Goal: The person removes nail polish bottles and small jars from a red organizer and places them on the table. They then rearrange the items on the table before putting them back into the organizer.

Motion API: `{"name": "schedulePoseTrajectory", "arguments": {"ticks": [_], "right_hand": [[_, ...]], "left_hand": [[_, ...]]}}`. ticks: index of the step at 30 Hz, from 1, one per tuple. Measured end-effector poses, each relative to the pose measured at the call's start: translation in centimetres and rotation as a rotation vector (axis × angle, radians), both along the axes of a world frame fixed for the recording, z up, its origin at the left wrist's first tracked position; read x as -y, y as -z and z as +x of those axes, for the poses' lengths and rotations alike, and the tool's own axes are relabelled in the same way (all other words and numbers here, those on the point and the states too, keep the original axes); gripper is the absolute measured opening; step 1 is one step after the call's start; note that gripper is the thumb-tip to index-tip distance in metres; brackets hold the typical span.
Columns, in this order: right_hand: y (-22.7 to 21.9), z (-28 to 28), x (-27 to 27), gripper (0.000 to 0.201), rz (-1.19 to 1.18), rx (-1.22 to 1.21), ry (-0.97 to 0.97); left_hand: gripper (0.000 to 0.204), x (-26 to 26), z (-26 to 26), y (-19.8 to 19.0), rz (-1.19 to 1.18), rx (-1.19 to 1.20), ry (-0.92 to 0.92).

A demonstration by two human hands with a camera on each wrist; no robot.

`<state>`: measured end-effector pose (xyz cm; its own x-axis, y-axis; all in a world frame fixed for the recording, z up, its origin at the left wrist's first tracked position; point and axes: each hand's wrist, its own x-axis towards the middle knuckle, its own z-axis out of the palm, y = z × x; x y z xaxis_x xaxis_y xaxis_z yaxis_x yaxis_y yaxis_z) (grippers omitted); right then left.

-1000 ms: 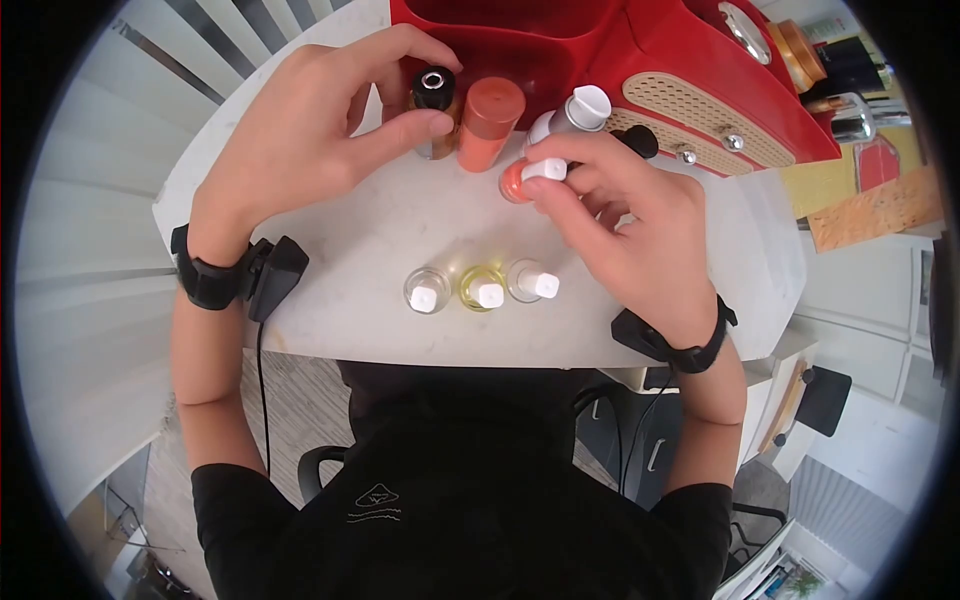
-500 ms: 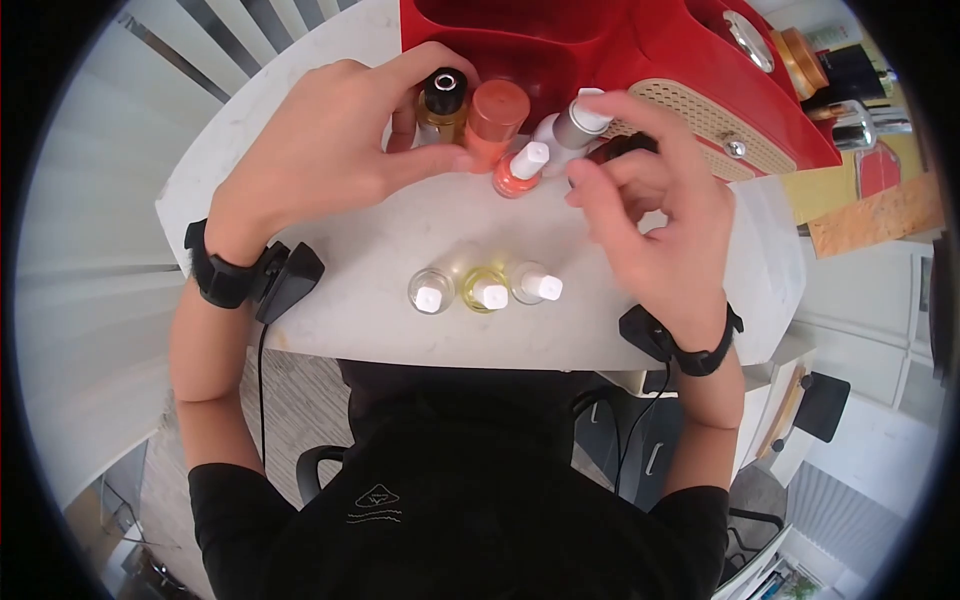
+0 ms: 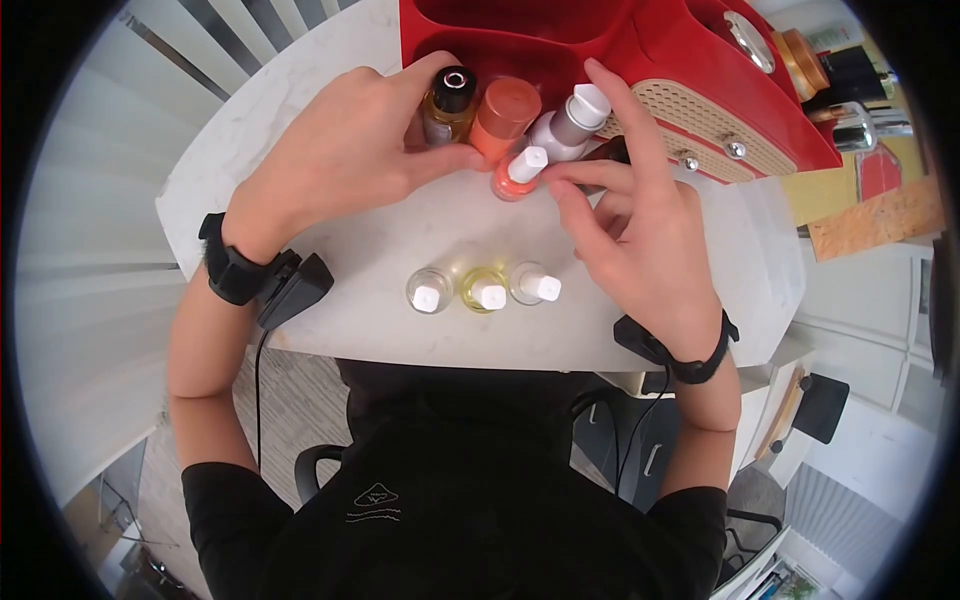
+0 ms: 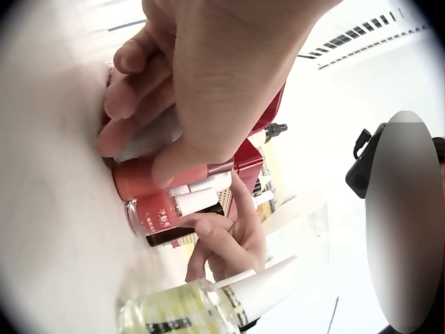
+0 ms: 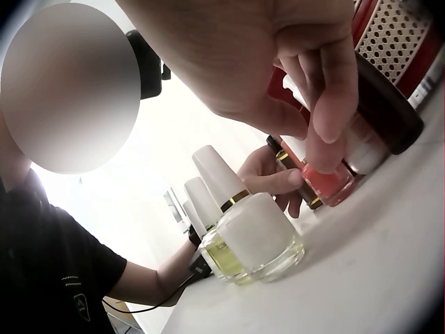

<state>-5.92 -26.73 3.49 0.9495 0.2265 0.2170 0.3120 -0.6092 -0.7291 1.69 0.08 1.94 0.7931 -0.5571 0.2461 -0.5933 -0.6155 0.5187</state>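
Observation:
My left hand is cupped beside a black-capped glass bottle, index finger behind it. Its outstretched thumb touches the lower front of an orange bottle. A coral nail polish bottle with a white cap stands upright in front. At that polish are the thumb and lower fingertips of my right hand; in the right wrist view they overlap the polish. The right index finger stretches up beside a white pump bottle with a silver collar. A dark bottle lies behind the right fingers.
Three white-capped nail polish bottles, the middle one yellowish, stand in a row near the table's front. A red organizer with woven drawer fronts stands behind the bottles. More cosmetics are at the far right.
The right hand has let go of the coral polish, drawn back, then come in again at its side. The left hand has shifted right; the black-capped and orange bottles now stand slightly further right.

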Motion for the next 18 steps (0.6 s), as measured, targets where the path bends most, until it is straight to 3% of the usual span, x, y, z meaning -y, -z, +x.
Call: {"name": "schedulePoseTrajectory", "arguments": {"ticks": [2,4,6,9,10,13,16,18], "right_hand": [[0.2,0.1,0.0,0.087,-0.012,0.044,-0.031],[0.0,-0.2,0.0,0.085,0.011,0.051,-0.011],[-0.3,-0.3,0.3,0.083,0.033,0.06,0.005],[-1.3,-0.5,1.8,0.056,0.036,0.155,0.147],[-1.5,-0.4,2.5,0.056,0.035,0.155,0.144],[-1.5,0.5,4.6,0.054,-0.191,0.095,0.195],[-0.3,1.0,4.0,0.055,0.008,-0.009,0.111],[-0.1,1.0,3.8,0.054,-0.031,0.003,0.113]], "left_hand": [[0.072,-0.1,-0.1,0.0,0.023,-0.026,-0.021],[0.059,-0.2,0.2,0.8,0.03,0.018,0.005],[0.06,-0.1,0.4,1.0,0.027,0.013,0.01],[0.066,0.0,0.3,1.2,0.021,0.007,0.004],[0.073,0.2,0.2,1.2,0.016,0.011,0.005],[0.071,0.5,0.1,1.3,0.019,0.013,-0.02],[0.07,1.1,0.2,1.5,-0.045,-0.048,-0.029],[0.066,1.4,0.2,1.8,-0.035,-0.047,-0.038]]}}
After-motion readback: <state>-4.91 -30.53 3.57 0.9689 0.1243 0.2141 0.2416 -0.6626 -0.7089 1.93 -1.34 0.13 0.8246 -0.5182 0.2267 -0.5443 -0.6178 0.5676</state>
